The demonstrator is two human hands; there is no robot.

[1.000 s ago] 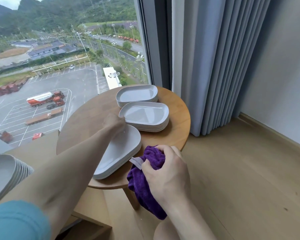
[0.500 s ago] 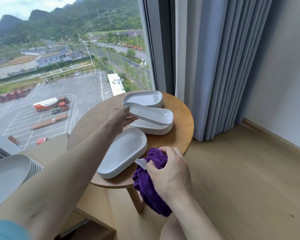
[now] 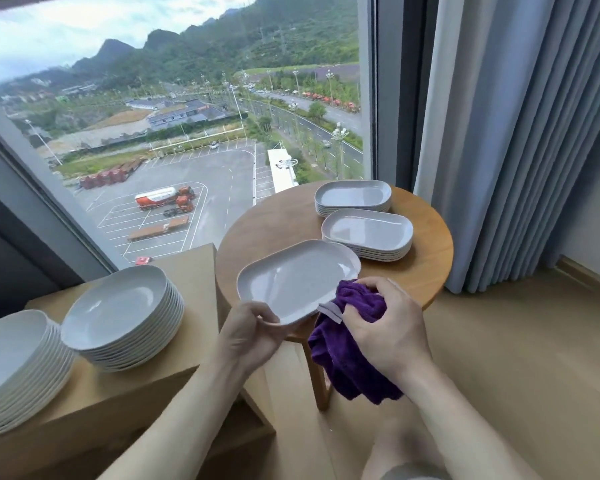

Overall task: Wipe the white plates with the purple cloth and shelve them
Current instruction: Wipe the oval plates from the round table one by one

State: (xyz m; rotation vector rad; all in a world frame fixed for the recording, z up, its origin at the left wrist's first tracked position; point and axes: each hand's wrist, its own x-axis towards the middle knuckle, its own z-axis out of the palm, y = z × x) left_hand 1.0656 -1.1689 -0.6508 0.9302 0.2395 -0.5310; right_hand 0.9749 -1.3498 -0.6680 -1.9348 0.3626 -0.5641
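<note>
My left hand (image 3: 253, 336) pinches the plate (image 3: 297, 280) at its 7 o'clock rim; my right hand (image 3: 385, 327) grips the cloth (image 3: 347, 355). Wiping is due: next, I judge, sweep the cloth toward 10 o'clock.

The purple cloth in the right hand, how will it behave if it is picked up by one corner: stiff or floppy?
Probably floppy: the purple cloth already sags in loose folds below the right hand that grips it. It looks plush and thick, so likely light and not slippery against the fingers. Hanging ends might brush the held plate.
</note>
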